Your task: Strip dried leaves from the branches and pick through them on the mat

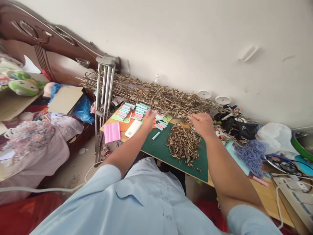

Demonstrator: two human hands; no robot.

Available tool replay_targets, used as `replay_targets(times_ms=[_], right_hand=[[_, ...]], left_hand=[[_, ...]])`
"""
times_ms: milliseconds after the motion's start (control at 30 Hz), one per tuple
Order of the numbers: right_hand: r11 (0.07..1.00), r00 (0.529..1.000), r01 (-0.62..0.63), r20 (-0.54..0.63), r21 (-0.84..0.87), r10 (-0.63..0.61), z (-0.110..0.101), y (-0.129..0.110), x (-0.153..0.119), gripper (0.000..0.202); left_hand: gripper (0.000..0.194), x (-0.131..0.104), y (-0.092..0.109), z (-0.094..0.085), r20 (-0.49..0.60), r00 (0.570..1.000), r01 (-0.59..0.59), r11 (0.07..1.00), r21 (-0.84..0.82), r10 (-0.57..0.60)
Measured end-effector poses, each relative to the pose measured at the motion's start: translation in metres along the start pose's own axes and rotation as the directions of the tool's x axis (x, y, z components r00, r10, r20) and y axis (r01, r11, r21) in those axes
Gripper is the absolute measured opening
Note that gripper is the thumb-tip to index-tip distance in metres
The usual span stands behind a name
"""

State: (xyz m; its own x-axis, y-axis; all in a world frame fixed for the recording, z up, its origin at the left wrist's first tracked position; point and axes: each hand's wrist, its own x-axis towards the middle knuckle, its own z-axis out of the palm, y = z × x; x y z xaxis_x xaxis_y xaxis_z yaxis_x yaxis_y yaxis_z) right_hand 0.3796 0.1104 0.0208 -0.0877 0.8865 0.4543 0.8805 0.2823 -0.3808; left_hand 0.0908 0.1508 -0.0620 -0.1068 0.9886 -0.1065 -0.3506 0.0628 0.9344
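From where I stand, the biggest thing is the headboard (66,60), dark wood, far off to the left of the person's left hand (149,120). Then comes the wooden surface (267,199), running beneath both hands. A long pile of dried stalks (166,98) lies across its back, beyond both hands and against the wall. A pair of metal crutches (104,83) stands upright, well to the left of the left hand.

The green mat (156,147) spreads between the hands and toward the person's body. On it, just left of the right hand (202,125) and nearer the body, sits a heap of dried leaves (184,143). To the right of that hand is a tangle of blue yarn (254,156).

The right hand is at the front edge of the stalks, fingers curled toward the thumb; whether they grip a stem, I can't tell. The left hand is blurred, poised among the papers, and I can't make out whether its fingers are apart or together.

Left of it lies a pink packet (112,132), with a white device (133,128) closer in. Smallest are the blue and pink sticks (141,109), grouped on both sides of the left hand.
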Motion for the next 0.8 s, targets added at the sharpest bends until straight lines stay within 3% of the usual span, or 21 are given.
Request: replay_targets(times_ms=[133,267,433,600,700,800], right_hand=[[0.994,0.992,-0.031,-0.118,0.106,0.043,-0.024,0.008,-0.034,0.028],[0.985,0.972,-0.08,-0.207,0.152,0.111,-0.048,0.036,-0.079,0.025],[0.93,0.907,-0.322,-0.225,0.175,0.356,-0.058,0.081,-0.126,0.027],[0.853,0.841,-0.518,-0.148,0.062,0.521,-0.058,0.103,-0.134,0.031],[0.861,0.823,-0.503,-0.261,0.078,0.505,-0.072,0.097,-0.125,0.045],[0.907,0.853,-0.407,-0.31,0.108,0.42,-0.092,0.079,-0.115,0.048]], left_hand=[[0.05,0.051,0.036,-0.021,-0.027,0.996,0.076,0.94,-0.333,-0.09],[0.042,0.064,0.055,-0.036,-0.043,0.996,0.046,0.885,-0.464,-0.074],[0.036,0.044,0.061,-0.027,-0.017,0.999,0.033,0.888,-0.459,-0.046],[0.022,0.008,0.066,0.0,0.105,0.994,0.019,0.904,-0.428,0.029],[0.019,-0.01,0.071,0.018,0.156,0.987,0.032,0.912,-0.409,0.035],[0.02,-0.025,0.077,0.036,0.163,0.986,0.083,0.92,-0.382,-0.022]])
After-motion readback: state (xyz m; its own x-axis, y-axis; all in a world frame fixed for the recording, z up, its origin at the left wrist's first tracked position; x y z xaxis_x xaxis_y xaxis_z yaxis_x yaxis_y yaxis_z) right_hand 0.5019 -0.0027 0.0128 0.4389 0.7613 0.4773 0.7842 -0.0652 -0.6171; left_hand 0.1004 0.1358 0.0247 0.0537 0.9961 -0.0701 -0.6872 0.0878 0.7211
